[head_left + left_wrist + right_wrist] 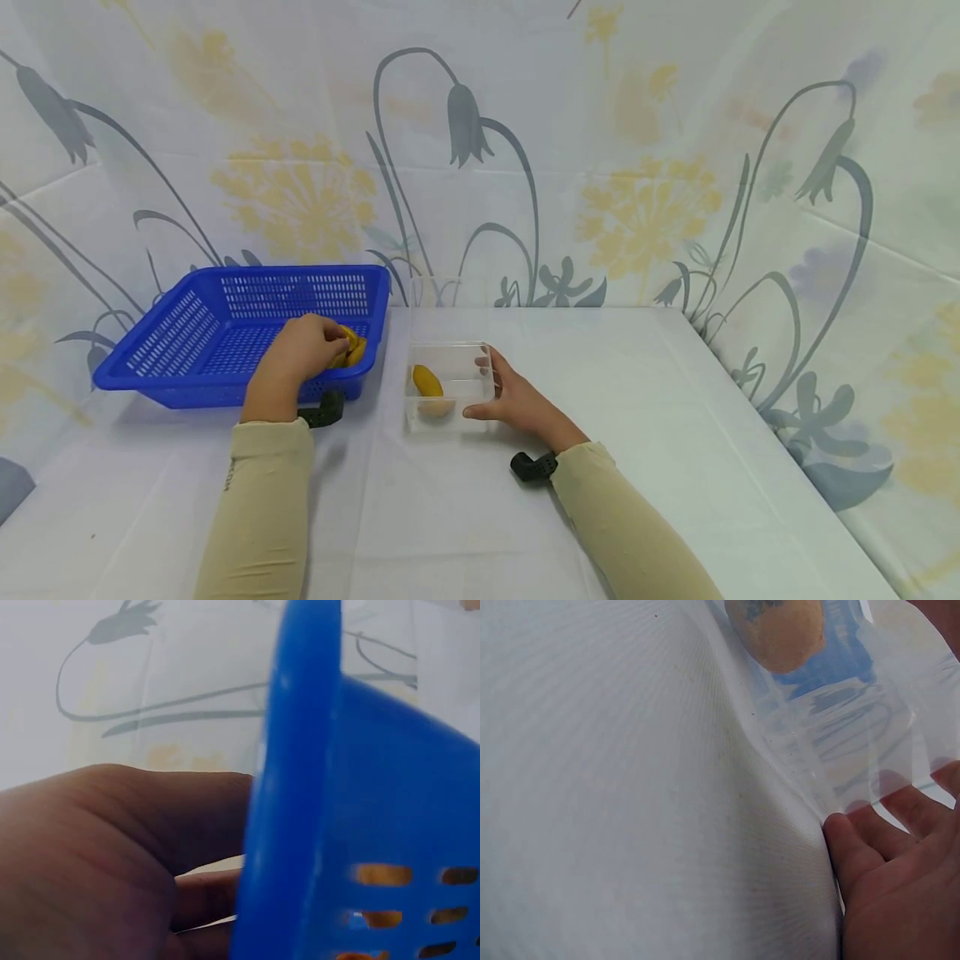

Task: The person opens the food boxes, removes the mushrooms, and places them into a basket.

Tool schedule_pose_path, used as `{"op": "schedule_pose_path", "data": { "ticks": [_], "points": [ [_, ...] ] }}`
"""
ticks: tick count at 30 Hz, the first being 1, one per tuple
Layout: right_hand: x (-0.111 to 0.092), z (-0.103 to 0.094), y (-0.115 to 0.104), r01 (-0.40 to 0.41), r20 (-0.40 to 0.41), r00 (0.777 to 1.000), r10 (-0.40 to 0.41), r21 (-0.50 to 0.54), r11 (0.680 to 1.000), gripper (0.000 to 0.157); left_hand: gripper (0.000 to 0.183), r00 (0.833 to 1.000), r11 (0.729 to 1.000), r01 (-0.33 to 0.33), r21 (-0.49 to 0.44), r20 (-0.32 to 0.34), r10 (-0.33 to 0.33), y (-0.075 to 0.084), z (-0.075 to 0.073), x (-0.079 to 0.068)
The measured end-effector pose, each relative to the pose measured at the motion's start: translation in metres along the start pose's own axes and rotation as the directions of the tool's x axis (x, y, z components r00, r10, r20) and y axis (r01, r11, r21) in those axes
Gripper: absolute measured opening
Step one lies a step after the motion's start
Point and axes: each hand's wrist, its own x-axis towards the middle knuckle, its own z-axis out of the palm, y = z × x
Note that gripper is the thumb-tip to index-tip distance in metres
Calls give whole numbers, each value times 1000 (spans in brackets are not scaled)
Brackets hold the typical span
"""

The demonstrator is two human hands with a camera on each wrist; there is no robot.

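Note:
My left hand (303, 348) reaches over the front rim of a blue basket (225, 367), its bent fingers touching yellow oblong fruits (357, 352) in the basket's right corner. In the left wrist view the rim hides those fingertips, so whether they pinch a fruit cannot be told. A clear plastic box (461, 375) stands on the table to the right of the basket. Inside it is a yellow oblong fruit (427, 381); a tan, rounded shape (780, 634) shows through its wall. At the box's right side my right hand (517, 404) holds it, thumb toward the front, fingers farther back.
A white cloth (450, 517) covers the table. Behind it hangs a flower-printed curtain (525, 167), close to the back of the basket. At the far left edge sits a grey object (11, 490), partly out of view.

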Motion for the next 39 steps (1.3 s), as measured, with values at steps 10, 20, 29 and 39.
{"op": "schedule_pose_path", "data": {
  "ticks": [10, 20, 29, 39],
  "points": [
    [-9, -6, -22, 16, 46, 999, -17, 33, 999, 108, 43, 999, 999, -35, 19, -36, 36, 22, -3, -7],
    [-16, -11, -36, 16, 74, 997, -19, 39, 999, 105, 43, 998, 999, -38, -7, -40, 38, 34, 0, -8],
    [-2, -3, -7, 5, 29, 1000, -6, 45, 999, 109, 40, 992, 993, -113, 22, -52, 114, 43, 6, -4],
    [1, -1, 1, 28, 5, 1000, -28, 53, 998, 111, 38, 975, 974, -218, 54, -29, 220, 62, 15, -7]
  ]
}}
